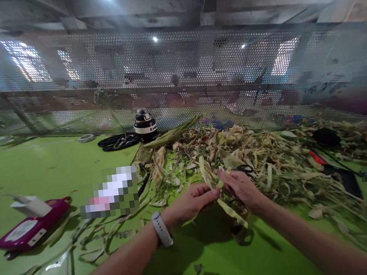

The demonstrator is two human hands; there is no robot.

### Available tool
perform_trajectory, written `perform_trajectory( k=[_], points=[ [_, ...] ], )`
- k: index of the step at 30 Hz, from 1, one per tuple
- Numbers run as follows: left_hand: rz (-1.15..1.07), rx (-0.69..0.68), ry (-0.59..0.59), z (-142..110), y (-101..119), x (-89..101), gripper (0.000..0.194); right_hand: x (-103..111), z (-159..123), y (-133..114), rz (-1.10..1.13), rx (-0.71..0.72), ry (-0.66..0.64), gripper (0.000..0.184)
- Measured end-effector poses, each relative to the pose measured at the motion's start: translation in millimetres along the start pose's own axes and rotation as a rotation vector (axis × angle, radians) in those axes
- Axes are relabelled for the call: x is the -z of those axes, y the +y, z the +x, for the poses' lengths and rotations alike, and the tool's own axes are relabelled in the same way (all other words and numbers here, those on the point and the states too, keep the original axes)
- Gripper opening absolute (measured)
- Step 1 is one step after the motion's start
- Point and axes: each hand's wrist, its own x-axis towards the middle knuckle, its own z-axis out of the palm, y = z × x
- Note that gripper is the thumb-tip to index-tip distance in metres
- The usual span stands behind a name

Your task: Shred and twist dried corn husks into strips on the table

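Both hands meet over the green table, pinching strips of dried corn husk (pixel 231 212) between the fingers. My left hand (pixel 195 202), with a light watch strap on the wrist, is closed on the husk from the left. From the right, my right hand (pixel 241 189) grips the same bundle near its upper end. One husk piece sticks up above the fingers and a pale strip hangs below them. Black scissor handles (pixel 245 169) show just behind my right hand. Exactly how the strips are joined between the fingertips is hidden.
A wide heap of dried husks (pixel 264 155) covers the table's back and right. To the left lie a purple power bank-like box (pixel 32 227) with a white charger (pixel 31 206) and a blurred-out item (pixel 113 191). A black jar (pixel 145 126) stands before the perforated metal screen (pixel 162 61).
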Motion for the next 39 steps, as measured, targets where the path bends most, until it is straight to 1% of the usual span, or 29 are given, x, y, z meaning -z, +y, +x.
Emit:
perform_trajectory(
  k=[1, 3, 4, 5, 7, 9, 11, 14, 16, 18, 21, 23, 26, 28, 32, 34, 37, 39],
  points=[
    [0.025, 0.024, -0.037, -0.9, 0.0, 0.3, 0.039, 0.9, -0.8, -3.0, -0.037, 0.027, -0.026, 0.049],
    [0.057, 0.054, -0.095, -2.2, 0.3, -0.2, 0.039, 2.2, -3.4, -8.8, -0.093, 0.113, -0.098, 0.034],
    [0.059, 0.055, -0.114, -2.4, 0.3, -1.0, 0.039, 2.1, -4.8, -11.0, -0.106, 0.167, -0.123, 0.027],
    [0.056, 0.046, -0.125, -2.4, 0.3, -2.0, 0.039, 1.6, -6.1, -12.4, -0.107, 0.22, -0.13, 0.025],
    [0.048, 0.016, -0.138, -1.9, 0.0, -4.0, 0.038, -0.8, -8.0, -12.8, -0.086, 0.291, -0.111, 0.023],
    [0.059, -0.006, -0.14, -1.4, -0.6, -5.5, 0.038, -3.8, -8.7, -11.2, -0.069, 0.314, -0.055, 0.021],
    [0.078, 0.001, -0.132, -1.8, -0.7, -6.1, 0.038, -6.5, -9.1, -9.4, -0.089, 0.281, 0.022, 0.022],
    [0.083, 0.047, -0.139, -3.5, 0.7, -6.4, 0.037, -9.8, -10.0, -8.6, -0.149, 0.22, 0.129, 0.022],
    [0.049, 0.076, -0.139, -4.4, 2.2, -6.5, 0.037, -10.9, -10.4, -9.4, -0.157, 0.201, 0.164, 0.022],
    [-0.011, 0.1, -0.1, -4.3, 2.8, -6.3, 0.036, -9.9, -10.1, -10.9, -0.133, 0.186, 0.168, 0.023],
    [-0.09, 0.122, -0.003, -2.0, 0.1, -4.1, 0.038, -3.6, -8.1, -13.5, -0.079, 0.158, 0.095, 0.029],
    [-0.118, 0.113, 0.045, 0.2, -3.4, -1.5, 0.04, 2.6, -6.3, -14.4, -0.091, 0.134, 0.029, 0.035],
    [-0.147, 0.082, 0.1, 2.2, -5.9, 1.6, 0.041, 9.7, -3.7, -13.0, -0.147, 0.078, -0.088, 0.042],
    [-0.136, 0.079, 0.108, 1.8, -3.8, 2.2, 0.041, 11.2, -2.0, -10.3, -0.148, 0.051, -0.123, 0.043],
    [-0.082, 0.089, 0.082, -0.7, 3.0, 1.6, 0.041, 8.4, 1.7, -3.2, -0.114, 0.045, -0.051, 0.043],
    [-0.107, 0.081, 0.104, -0.8, 3.1, 2.2, 0.039, 7.6, 3.3, -1.2, -0.064, 0.032, -0.03, 0.043],
    [-0.265, 0.064, 0.169, 0.9, -1.1, 5.4, 0.036, 9.2, 3.9, -2.2, 0.049, -0.009, 0.055, 0.041],
    [-0.374, 0.04, 0.194, 2.3, -4.5, 8.4, 0.034, 10.6, 2.4, -4.5, 0.068, -0.013, 0.132, 0.041]
  ],
)
